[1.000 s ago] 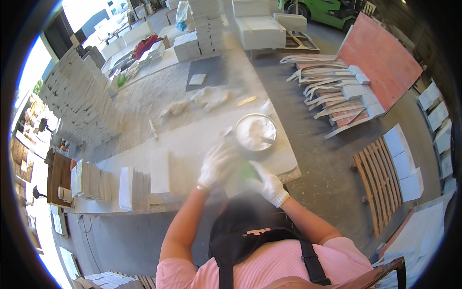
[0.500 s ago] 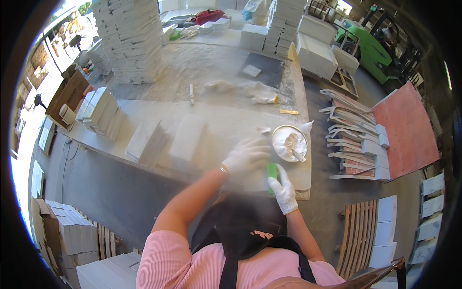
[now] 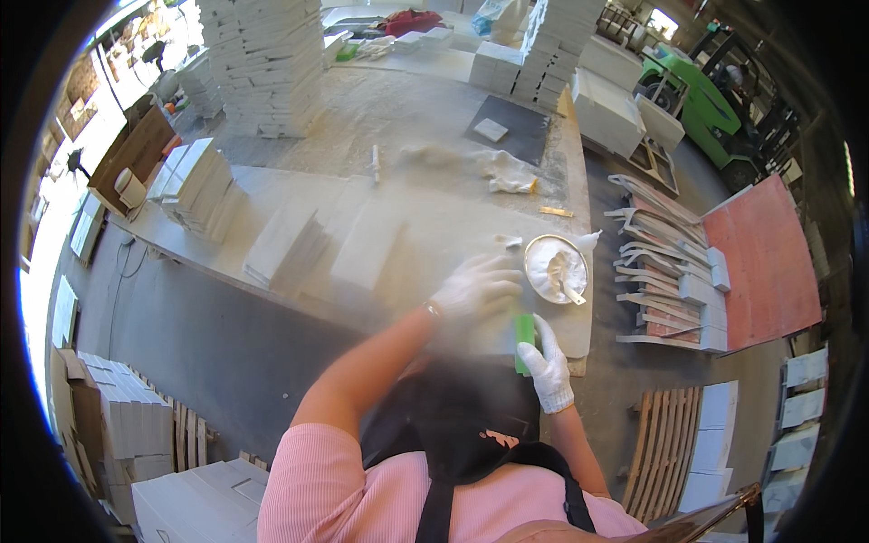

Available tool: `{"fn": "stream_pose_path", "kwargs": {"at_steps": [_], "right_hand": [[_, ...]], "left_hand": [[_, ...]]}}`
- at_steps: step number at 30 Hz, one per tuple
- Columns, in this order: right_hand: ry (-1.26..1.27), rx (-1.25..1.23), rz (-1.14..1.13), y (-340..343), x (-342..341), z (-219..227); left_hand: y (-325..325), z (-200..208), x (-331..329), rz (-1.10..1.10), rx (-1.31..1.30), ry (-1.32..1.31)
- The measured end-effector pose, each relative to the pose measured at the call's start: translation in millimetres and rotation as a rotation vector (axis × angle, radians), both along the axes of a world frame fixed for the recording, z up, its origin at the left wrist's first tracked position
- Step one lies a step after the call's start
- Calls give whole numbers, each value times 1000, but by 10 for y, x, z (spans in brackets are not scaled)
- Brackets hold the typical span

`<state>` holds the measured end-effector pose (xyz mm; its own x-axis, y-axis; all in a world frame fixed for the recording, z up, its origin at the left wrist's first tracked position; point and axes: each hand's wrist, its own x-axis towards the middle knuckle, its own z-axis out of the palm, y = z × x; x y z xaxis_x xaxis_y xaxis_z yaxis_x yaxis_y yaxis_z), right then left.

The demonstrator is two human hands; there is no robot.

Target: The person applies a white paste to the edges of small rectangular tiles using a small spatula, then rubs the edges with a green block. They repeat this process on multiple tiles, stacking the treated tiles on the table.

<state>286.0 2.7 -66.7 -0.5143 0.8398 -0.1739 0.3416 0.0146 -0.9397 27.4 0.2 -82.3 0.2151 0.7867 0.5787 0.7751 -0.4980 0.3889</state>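
Your right hand [image 3: 549, 373] clamps the green block [image 3: 524, 329], lengthwise twelve-to-six; I can't tell if your hazy left hand [image 3: 478, 287] grips.

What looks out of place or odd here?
The view looks milky around the left hand and nearby tabletop; dust or smeared lens, I can't tell. Beyond the bowl, a crumpled white glove-like item lies loose.

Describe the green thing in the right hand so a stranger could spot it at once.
On the big dusty worktable, find the round bowl of white material by the right edge. Just below it in view, the right hand holds a narrow green block. Its bright green sets it apart from the white-gloved hand and pale bowl.
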Motion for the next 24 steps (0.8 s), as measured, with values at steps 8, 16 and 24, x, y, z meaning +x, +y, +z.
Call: {"fn": "stream_pose_path", "kwargs": {"at_steps": [8, 16, 24], "right_hand": [[135, -95, 9, -1, -166, 128], [181, -52, -40, 69, -159, -77], [292, -170, -182, 53, 183, -3]], "left_hand": [[32, -84, -1, -9, 38, -40], [27, -129, 3, -6, 75, -74], [23, 16, -141, -104, -67, 326]]}}
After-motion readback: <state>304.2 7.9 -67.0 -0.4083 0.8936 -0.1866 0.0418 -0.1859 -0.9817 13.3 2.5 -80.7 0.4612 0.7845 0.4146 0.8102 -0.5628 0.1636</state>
